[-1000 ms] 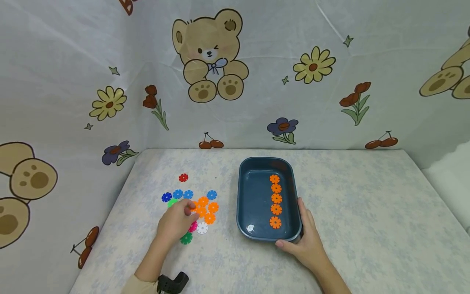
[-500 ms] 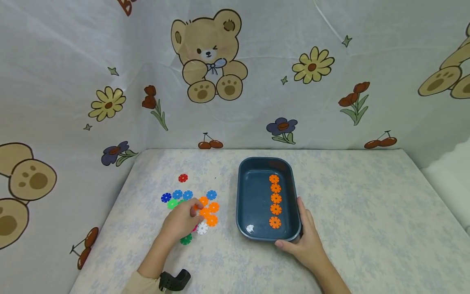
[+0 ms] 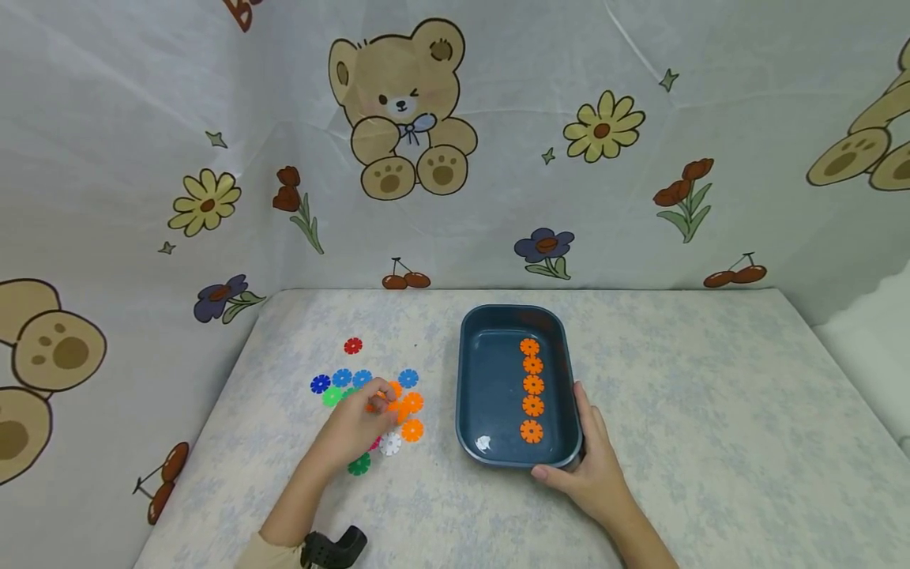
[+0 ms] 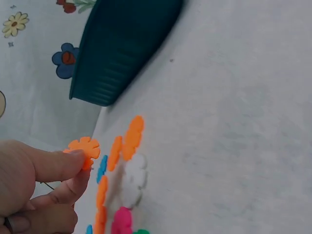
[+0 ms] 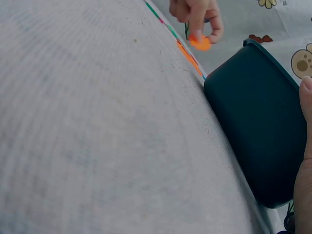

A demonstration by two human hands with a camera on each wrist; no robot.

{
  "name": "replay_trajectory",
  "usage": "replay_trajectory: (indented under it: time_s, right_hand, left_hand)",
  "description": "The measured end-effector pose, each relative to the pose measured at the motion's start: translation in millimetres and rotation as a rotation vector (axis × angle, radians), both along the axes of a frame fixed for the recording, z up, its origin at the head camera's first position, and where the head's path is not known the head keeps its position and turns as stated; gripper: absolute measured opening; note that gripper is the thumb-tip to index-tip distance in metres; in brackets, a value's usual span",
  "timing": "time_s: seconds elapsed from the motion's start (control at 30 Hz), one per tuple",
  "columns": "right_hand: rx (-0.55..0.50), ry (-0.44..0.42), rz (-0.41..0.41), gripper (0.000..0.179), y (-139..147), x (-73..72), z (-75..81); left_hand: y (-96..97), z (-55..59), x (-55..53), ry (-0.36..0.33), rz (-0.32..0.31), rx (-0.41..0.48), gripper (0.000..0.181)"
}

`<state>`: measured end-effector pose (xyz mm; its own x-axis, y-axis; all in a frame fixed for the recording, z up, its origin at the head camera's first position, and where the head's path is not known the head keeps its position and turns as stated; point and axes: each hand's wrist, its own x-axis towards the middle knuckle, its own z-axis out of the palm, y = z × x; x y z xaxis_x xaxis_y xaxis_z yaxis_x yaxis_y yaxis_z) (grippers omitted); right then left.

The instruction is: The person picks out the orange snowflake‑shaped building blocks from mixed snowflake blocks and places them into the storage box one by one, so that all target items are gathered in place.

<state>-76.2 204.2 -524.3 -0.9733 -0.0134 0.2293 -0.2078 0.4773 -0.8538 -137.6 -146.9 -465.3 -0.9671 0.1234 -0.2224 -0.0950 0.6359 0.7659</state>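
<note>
We find the left hand point(image 3: 353, 424) pinching an orange disc point(image 4: 88, 146) between thumb and finger, just above the loose coloured discs point(image 3: 412, 400) on the desk point(image 3: 697, 395). The right hand point(image 3: 596, 474), well apart, grips the tray point(image 3: 490, 379) at its near right corner. Inside, we count five orange discs point(image 3: 532, 388) in one column.

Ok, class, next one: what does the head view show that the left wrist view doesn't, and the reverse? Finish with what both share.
Only the head view: the right hand, and the row of five orange flower-shaped plastic discs lying inside the dark blue rectangular tray.

Only the left wrist view: the ridges on the tray's outer wall.

Both: the tray itself, the left hand, and the white flower-shaped plastic disc on the pale blue-mottled table surface.
</note>
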Motion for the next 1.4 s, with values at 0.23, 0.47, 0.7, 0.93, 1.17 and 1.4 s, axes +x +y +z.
replay_trajectory:
  time_s: [0.23,0.47,0.7,0.93,1.17,1.4]
  right_hand:
    - [-0.009,-0.001,0.002,0.135,1.2,0.3,-1.0]
    - [-0.022,0.024,0.014,0.135,0.6,-0.3,-1.7]
    - [-0.009,0.011,0.013,0.135,-1.4,1.6,-2.6]
    - [-0.003,0.013,0.008,0.134,0.8,1.0,-3.2]
    - [-0.001,0.026,0.007,0.134,1.8,0.7,-3.2]
    - [-0.012,0.035,0.024,0.134,2.7,0.0,-4.2]
  left_hand:
    - [23.1,37.3,-17.0,0.055,-0.098,0.03,0.016]
    - [69.7,68.6,-51.9,0.098,-0.291,0.0,0.012]
    - [117.8,69.8,-84.1,0.105,-0.436,-0.13,0.011]
    - [151.9,51.9,-106.0,0.109,-0.463,-0.272,0.011]
    - [176.9,34.7,-109.1,0.181,-0.406,-0.515,0.011]
    - [187.5,26.7,-110.0,0.209,-0.362,-0.622,0.015]
